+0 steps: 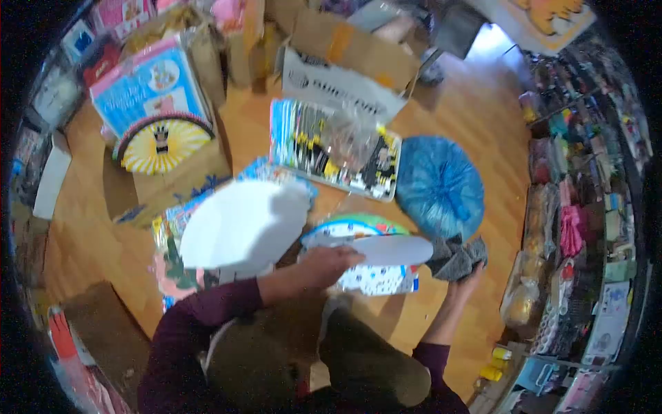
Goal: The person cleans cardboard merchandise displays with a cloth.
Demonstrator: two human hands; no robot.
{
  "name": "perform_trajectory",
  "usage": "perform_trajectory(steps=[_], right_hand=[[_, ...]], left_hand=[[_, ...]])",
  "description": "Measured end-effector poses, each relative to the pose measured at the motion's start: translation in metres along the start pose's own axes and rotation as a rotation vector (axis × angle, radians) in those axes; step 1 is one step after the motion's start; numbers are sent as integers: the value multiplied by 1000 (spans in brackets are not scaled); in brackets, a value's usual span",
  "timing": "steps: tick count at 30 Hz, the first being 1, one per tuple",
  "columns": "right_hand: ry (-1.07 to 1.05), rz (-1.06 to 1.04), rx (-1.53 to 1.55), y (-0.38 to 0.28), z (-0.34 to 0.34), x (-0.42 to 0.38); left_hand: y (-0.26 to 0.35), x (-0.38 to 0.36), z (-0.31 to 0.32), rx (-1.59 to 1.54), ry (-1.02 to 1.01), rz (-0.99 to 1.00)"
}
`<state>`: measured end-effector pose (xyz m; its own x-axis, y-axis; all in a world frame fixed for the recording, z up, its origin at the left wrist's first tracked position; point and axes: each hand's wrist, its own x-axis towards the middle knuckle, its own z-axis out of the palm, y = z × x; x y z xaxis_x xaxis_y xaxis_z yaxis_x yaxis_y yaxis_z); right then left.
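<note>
My left hand [327,266] pinches the near-left edge of a thin white disc [393,250], tilted so that it looks like a narrow oval. A crumpled grey cloth [455,259] is in my right hand [467,281], close against the disc's right end. Under the disc lie round and flat printed pieces [376,279] with a blue dotted pattern. To the left, a large white sheet with a scalloped edge [241,228] rests on colourful printed sheets [165,241].
A tied blue plastic bag [441,186] sits on the wooden floor [496,255] near a tray of small black-and-yellow items [338,152]. Behind it stands an open cardboard box [345,76]. Another carton [179,183] holds a yellow-striped round piece [165,148]. Packed shelves [552,276] line the right.
</note>
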<state>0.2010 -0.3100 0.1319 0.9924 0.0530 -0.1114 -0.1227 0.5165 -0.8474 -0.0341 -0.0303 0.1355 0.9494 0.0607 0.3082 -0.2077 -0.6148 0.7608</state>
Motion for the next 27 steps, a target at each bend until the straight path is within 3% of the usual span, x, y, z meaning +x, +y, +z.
perform_trajectory(steps=[5,7,8,9,10,11,12,13,14,15,16,17,19,20,22,26,27], right_hand=[[130,-249,-79,-24,40,-27],[283,-339,-449,-23,72,-53],[103,-321,-477,-11,65,-54],[145,-255,-602,17,48,-52],[-151,-328,-999,18,64,-76],[-136,-47,-1182,51,62,-81],[-455,-374,-1169,88,53,-89],[-637,-299,-1085,100,71,-115],[-877,-411,-952,128,66,-124],[-1077,-535,-935,156,60,-132],[-1030,327,-530,172,62,-147],[-1025,327,-528,184,48,-151],[-1301,-195,-1318,211,23,-151],[-1297,-194,-1315,208,20,-148],[-1582,-191,-1741,194,8,-134],[-1500,-325,-1679,188,-9,-117],[-1384,-324,-1671,184,-12,-110]], left_hand=[[-11,-16,10,91,-48,182],[-19,-25,17,119,-126,258],[-27,-32,24,128,-139,275],[-37,-38,32,190,-200,230],[-45,-41,37,251,-259,182],[-50,-43,39,257,-270,190],[-54,-47,40,308,-290,164],[-57,-49,41,358,-310,135],[-59,-49,40,357,-322,137],[-61,-48,38,441,-502,79],[-63,-49,37,526,-679,20],[-67,-53,40,525,-683,22],[-80,-66,50,506,-480,90],[-85,-69,55,508,-485,92],[-87,-72,62,563,-473,121],[-75,-66,51,514,-465,134],[-76,-66,51,509,-473,139]])
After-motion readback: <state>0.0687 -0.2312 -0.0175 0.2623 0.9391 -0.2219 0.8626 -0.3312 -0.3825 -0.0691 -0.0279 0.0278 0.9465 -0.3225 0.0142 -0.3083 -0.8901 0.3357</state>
